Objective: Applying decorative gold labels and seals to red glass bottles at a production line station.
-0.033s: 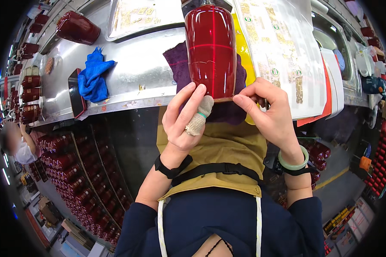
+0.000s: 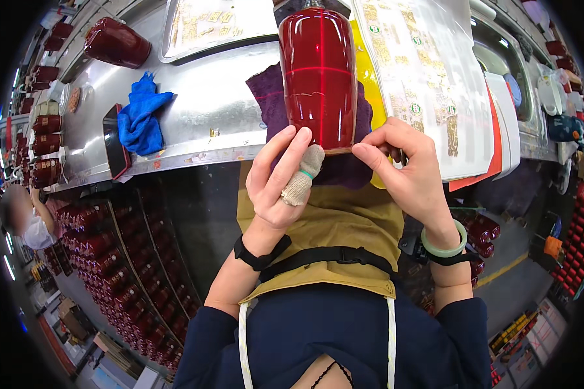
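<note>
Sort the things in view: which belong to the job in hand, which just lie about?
Likely in use:
glossy dark red bottle
purple cloth beneath it
white sheet bearing golden pieces

Seemingly lying about:
crumpled blue cloth
flat black slab

Place: factory-type workshop.
Metal bench (image 2: 204, 107): long worktop, glossy red bottle (image 2: 319, 84) on it, crossed by red light lines.
Racks: dark red bottles (image 2: 113, 272) in dense rows.
Sheets (image 2: 435, 84): gold motifs, repeated.
People: wearer in tan apron (image 2: 344, 217); another person (image 2: 40, 232) far left.
</note>
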The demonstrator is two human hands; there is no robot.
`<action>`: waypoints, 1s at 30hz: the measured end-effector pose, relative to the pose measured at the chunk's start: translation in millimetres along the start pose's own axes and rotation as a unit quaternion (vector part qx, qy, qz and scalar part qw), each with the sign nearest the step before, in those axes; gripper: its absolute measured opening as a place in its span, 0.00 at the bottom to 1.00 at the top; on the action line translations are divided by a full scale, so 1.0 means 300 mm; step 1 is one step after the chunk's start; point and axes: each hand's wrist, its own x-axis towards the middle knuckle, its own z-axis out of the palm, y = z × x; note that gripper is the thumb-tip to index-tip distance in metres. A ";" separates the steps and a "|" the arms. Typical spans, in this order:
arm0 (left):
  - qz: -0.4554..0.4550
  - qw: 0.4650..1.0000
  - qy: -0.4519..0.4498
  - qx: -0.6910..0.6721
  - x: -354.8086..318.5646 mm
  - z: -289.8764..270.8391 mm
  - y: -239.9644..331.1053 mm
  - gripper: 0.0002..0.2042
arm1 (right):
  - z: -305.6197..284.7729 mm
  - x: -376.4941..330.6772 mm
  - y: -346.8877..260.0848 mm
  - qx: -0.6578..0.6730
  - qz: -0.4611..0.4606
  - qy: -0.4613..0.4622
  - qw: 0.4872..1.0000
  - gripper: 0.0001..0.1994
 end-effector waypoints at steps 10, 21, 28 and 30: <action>0.028 0.999 -0.018 0.002 0.030 0.017 0.009 0.15 | 0.004 0.007 0.006 -0.009 0.002 0.003 1.000 0.08; -0.012 0.999 0.032 0.002 -0.010 0.011 -0.018 0.16 | -0.004 -0.005 -0.014 -0.012 0.000 -0.001 1.000 0.08; -0.008 0.998 -0.001 0.066 -0.001 0.002 0.022 0.21 | -0.003 -0.002 -0.001 -0.014 0.003 -0.006 1.000 0.07; 0.007 0.996 0.000 0.085 0.010 0.008 0.032 0.21 | -0.003 0.000 0.000 -0.017 0.004 -0.010 1.000 0.07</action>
